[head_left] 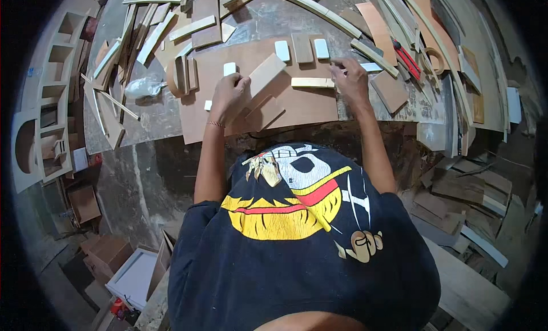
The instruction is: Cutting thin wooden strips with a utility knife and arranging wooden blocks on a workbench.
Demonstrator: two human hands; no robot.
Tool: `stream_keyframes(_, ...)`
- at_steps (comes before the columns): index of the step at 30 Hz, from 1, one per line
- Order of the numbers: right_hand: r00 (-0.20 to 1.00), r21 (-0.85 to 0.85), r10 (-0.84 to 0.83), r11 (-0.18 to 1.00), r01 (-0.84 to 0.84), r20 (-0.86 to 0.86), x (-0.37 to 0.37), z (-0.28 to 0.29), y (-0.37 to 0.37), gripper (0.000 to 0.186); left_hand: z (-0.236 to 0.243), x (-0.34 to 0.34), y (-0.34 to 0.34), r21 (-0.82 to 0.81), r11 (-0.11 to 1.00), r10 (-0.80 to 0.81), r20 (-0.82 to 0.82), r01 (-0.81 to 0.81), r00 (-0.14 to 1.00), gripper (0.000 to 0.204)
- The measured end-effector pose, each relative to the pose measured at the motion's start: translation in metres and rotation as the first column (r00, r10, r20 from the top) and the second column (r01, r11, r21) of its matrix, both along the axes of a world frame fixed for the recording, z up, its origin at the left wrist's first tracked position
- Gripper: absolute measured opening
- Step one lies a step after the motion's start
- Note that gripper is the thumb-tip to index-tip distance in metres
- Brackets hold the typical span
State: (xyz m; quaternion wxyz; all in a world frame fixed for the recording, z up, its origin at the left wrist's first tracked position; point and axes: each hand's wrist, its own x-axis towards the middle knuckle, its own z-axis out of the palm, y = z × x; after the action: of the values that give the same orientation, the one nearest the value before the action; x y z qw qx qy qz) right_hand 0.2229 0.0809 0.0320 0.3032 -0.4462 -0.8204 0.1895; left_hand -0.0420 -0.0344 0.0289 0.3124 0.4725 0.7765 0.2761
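Observation:
My left hand (pixel 231 97) grips the lower end of a flat, pale wooden board (pixel 269 75), tilted up to the right over a brown plywood sheet (pixel 317 108). A second thin brown piece (pixel 266 112) lies beneath it. My right hand (pixel 351 83) is beside the right end of a short pale wood strip (pixel 311 83). Its fingers are curled toward the thumb, and whatever they pinch is too small to make out. Beyond the hands lie white rounded blocks (pixel 282 51) and a brown wooden block (pixel 302 48). Another white block (pixel 229 68) sits beside my left hand.
A plastic bag (pixel 144 88) and a tape roll (pixel 177 77) lie at left. Wood offcuts cover the far table. At right are a red utility knife (pixel 406 58), another tape roll (pixel 435 60) and long curved strips (pixel 456 85). A compartmented wooden frame (pixel 54 103) stands far left.

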Motion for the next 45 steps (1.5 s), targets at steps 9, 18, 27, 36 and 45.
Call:
stream_keyframes(9,0.983,-0.431,-0.097,0.902,0.020,-0.157,-0.043,0.021,-0.048,0.038,-0.007,0.039,0.030,0.100,0.987,0.037,0.621,-0.126,0.783,0.022)
stream_keyframes(18,0.989,-0.294,-0.056,0.956,0.013,-0.139,-0.032,0.009,-0.077,0.037,-0.011,0.095,0.053,0.127,0.984,-0.030,0.811,-0.126,0.585,0.021)
stream_keyframes(27,0.644,-0.751,-0.438,0.561,-0.349,-0.627,-0.029,-0.006,-0.077,0.035,-0.012,0.094,0.050,0.120,0.968,0.044,0.781,-0.220,0.623,0.028)
stream_keyframes(36,0.976,-0.363,-0.173,0.908,0.210,0.134,-0.033,0.010,-0.090,0.070,-0.022,0.094,0.052,0.161,0.981,-0.002,0.554,-0.104,0.832,0.024)
stream_keyframes(45,0.964,-0.369,-0.172,0.899,0.237,0.201,-0.043,0.006,-0.082,0.061,-0.017,0.080,0.067,0.333,0.942,-0.002,0.132,-0.042,0.991,0.020)
